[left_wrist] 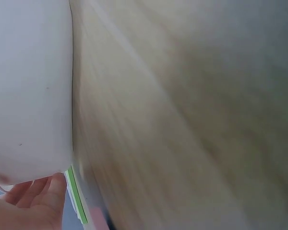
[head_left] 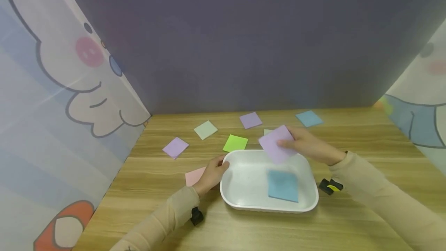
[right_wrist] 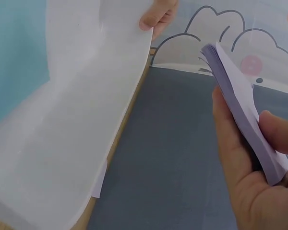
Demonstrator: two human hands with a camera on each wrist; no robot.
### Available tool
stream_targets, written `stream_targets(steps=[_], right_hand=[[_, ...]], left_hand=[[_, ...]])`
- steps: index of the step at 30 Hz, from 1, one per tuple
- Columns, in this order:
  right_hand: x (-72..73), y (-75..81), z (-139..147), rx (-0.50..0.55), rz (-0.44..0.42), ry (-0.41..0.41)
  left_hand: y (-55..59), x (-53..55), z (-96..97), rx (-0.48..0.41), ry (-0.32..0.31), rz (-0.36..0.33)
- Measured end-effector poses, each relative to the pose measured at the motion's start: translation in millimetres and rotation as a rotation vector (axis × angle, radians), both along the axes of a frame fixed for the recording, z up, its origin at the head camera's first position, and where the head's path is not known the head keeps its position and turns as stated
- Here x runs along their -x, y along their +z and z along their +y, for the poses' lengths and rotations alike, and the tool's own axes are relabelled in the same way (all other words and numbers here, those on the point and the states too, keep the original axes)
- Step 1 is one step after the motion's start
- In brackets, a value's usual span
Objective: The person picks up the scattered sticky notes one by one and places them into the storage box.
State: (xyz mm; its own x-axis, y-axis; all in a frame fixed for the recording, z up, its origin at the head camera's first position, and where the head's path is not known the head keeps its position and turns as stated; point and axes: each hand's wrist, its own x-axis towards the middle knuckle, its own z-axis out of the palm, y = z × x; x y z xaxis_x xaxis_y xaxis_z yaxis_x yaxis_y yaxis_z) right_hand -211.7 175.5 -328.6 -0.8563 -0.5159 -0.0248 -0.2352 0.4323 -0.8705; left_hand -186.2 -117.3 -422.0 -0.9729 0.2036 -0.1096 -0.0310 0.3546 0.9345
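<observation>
A white plastic basin [head_left: 244,200] stands on the wooden table with a blue sticky note pad [head_left: 283,186] lying inside it. My left hand [head_left: 213,174] grips the basin's left rim, thumb over the edge and fingers along the outer wall. Above the basin's far right part, my right hand [head_left: 296,142] pinches a light purple sticky note pad [head_left: 275,144] between thumb and fingers. In the right wrist view this purple pad [right_wrist: 245,112] shows its thick stack of sheets, tilted up. Behind it in the head view, a pale pad [head_left: 267,131] is mostly hidden.
Beyond the basin lie a green pad [head_left: 235,143], a pale green pad [head_left: 206,130], a purple pad [head_left: 251,120] and a blue pad [head_left: 309,118]. Further left are another purple pad [head_left: 175,147] and a pink pad [head_left: 194,176] partly behind my left hand. A grey panel [head_left: 244,49] rises at the back.
</observation>
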Motion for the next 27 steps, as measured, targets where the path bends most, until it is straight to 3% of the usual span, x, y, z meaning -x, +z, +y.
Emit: stream_targets(steps=[5, 12, 18, 25, 27], right_hand=[[-0.1, 3.0, -7, -0.047, 0.051, 0.01], [2.1, 4.5, -19, -0.102, 0.107, 0.084], [1.7, 0.3, -29, -0.089, 0.076, 0.156], [-1.0, -3.7, -42, -0.078, 0.069, 0.222], [-3.0, -4.3, -45, -0.101, 0.065, 0.227]], left_hand=[[20.0, -9.2, 5.7, 0.008, -0.014, -0.001], [28.6, -14.4, 9.2, 0.017, -0.017, 0.009], [18.3, -11.1, 5.9, 0.015, -0.013, -0.005], [-9.4, 4.4, -2.9, 0.012, 0.002, -0.007], [-11.8, 5.1, -3.1, 0.016, 0.001, 0.006]])
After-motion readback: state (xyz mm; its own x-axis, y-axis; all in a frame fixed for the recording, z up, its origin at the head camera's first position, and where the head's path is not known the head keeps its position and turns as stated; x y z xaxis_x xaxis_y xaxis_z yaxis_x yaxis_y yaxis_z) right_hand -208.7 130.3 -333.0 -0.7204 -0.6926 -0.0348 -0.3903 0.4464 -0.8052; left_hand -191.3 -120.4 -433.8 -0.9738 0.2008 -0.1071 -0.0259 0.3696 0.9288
